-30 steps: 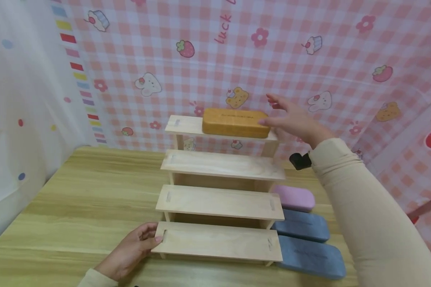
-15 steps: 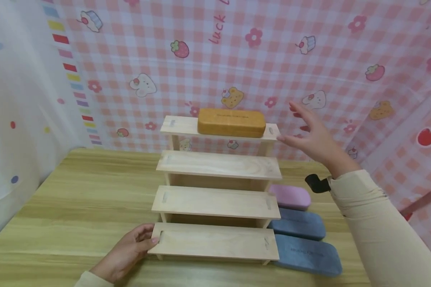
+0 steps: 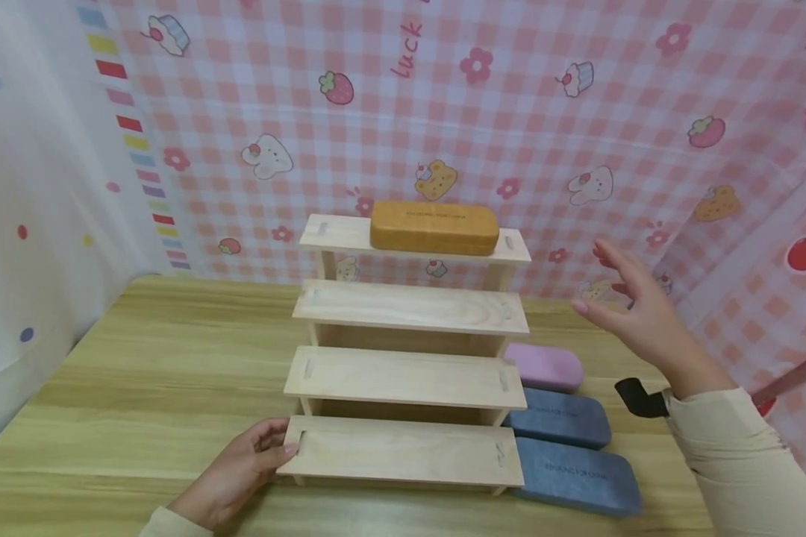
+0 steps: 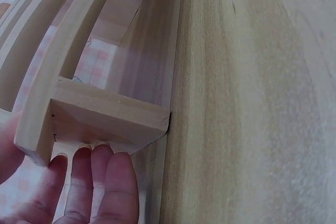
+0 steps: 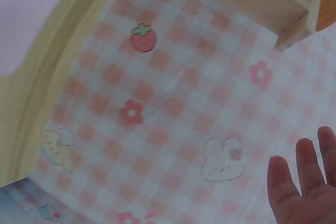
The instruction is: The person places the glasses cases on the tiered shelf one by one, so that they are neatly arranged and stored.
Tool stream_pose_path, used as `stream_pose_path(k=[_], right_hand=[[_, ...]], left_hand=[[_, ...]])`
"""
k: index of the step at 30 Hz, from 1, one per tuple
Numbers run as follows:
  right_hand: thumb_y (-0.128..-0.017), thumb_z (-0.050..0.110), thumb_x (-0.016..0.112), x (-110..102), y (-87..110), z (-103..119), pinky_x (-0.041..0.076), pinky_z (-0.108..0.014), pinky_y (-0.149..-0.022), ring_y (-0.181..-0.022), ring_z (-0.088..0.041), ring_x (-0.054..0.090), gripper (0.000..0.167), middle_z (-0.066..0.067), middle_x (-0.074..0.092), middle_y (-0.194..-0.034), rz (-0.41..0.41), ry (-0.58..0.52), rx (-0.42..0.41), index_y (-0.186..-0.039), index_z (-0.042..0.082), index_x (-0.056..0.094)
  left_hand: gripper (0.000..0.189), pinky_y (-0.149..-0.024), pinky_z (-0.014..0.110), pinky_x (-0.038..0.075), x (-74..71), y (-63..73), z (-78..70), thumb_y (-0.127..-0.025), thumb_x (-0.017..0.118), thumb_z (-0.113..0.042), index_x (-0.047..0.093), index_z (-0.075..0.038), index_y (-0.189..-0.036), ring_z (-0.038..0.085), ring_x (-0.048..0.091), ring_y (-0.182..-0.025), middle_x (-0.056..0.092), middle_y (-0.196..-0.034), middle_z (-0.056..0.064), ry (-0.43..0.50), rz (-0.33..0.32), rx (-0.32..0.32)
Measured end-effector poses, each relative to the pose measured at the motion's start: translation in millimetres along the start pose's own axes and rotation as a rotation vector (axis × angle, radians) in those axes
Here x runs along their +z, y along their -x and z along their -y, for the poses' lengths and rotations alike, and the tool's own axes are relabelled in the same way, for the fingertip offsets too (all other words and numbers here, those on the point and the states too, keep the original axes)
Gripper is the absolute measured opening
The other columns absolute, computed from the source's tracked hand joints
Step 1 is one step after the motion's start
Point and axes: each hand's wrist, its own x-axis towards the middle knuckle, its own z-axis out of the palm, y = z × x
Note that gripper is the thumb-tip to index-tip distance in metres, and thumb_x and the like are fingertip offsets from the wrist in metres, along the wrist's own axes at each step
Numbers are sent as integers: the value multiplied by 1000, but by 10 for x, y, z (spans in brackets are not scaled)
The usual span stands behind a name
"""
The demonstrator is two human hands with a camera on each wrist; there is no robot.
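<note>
A pale wooden stepped display rack (image 3: pixel 406 377) stands on the table in the head view. On its top step lies a mustard-yellow glasses case (image 3: pixel 434 227), long and rounded. My left hand (image 3: pixel 242 466) holds the left end of the lowest step, thumb on the upper face. In the left wrist view, the fingers (image 4: pixel 121 192) reach below that step against its side support. My right hand (image 3: pixel 638 321) is in the air right of the rack, fingers apart and holding nothing. Its fingers (image 5: pixel 310 171) also show at the right wrist view's lower right corner.
Right of the rack lie a pink case (image 3: pixel 546 367), a blue case (image 3: pixel 560 418) and a nearer blue case (image 3: pixel 574 476). All rest on the wood-grain table (image 3: pixel 175 388). A pink checked curtain (image 3: pixel 376 127) hangs behind, and a white dotted one (image 3: pixel 27 186) at left.
My right hand has moved from beside the yellow case's right end to the right and down, away from the rack. The yellow case stays on the top step. My left hand keeps its hold.
</note>
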Motion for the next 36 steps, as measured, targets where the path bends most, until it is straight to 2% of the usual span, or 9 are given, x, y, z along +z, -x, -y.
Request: stream_pose_path(k=[1,5,8,10,12,15,20,29,36], right_hand=[[-88,15,70,-4,46,-37,28,-48,-104,-137,-36,26,83,-15,27,-154,-1,-1,6,-155,21,21],[-88,13,70,-18,230,-184,27,-18,-101,-137,-28,26,83,-17,29,-153,-4,6,21,-155,20,22],[-88,13,70,-23,375,-287,25,-4,-91,-134,-9,29,82,-18,31,-151,-10,22,31,-155,22,22],[-88,13,70,-19,473,-356,26,-1,-88,-128,3,30,82,-19,33,-149,-19,33,21,-155,22,22],[-87,10,71,-7,565,-426,28,-1,-87,-121,11,31,82,-15,38,-146,-37,35,9,-154,20,26],[-85,6,71,16,697,-531,31,-1,-85,-118,14,32,81,0,42,-143,-51,28,3,-153,16,28],[-89,7,67,68,911,-697,32,-3,-83,-118,16,31,79,24,37,-137,-20,-37,91,-154,19,24],[-94,8,60,184,1185,-918,36,-4,-82,-114,18,34,72,24,36,-132,31,-116,198,-154,9,21],[-95,9,60,258,1342,-1066,43,-8,-79,-109,22,36,68,32,36,-124,85,-147,277,-151,-1,22]], left_hand=[[58,-82,29,51,-1,0,2,-95,58,-8,28,16,-138,15,57,-96,54,-121,15,-1,1,1],[59,-82,29,51,-2,2,3,-95,59,-10,28,16,-138,15,57,-97,54,-120,14,1,6,4],[61,-82,29,51,0,6,-6,-94,60,-11,28,15,-138,16,57,-97,53,-120,14,1,4,-2],[62,-83,29,50,2,6,-10,-94,61,-12,28,14,-139,16,57,-97,53,-120,14,1,-2,-9],[63,-83,30,50,2,7,-9,-93,61,-13,28,14,-139,16,58,-97,53,-121,15,0,-4,-8],[63,-83,30,51,4,3,-4,-93,61,-12,28,15,-139,17,58,-98,53,-122,16,3,-9,-9],[62,-83,30,51,9,-1,2,-94,61,-12,28,14,-139,17,58,-98,53,-122,16,5,-15,-9],[62,-83,30,51,4,-4,23,-94,61,-12,28,14,-140,17,58,-98,53,-121,15,7,-11,-4],[63,-83,31,51,3,-4,25,-94,60,-13,27,13,-140,17,58,-98,52,-123,16,6,-13,-6]])
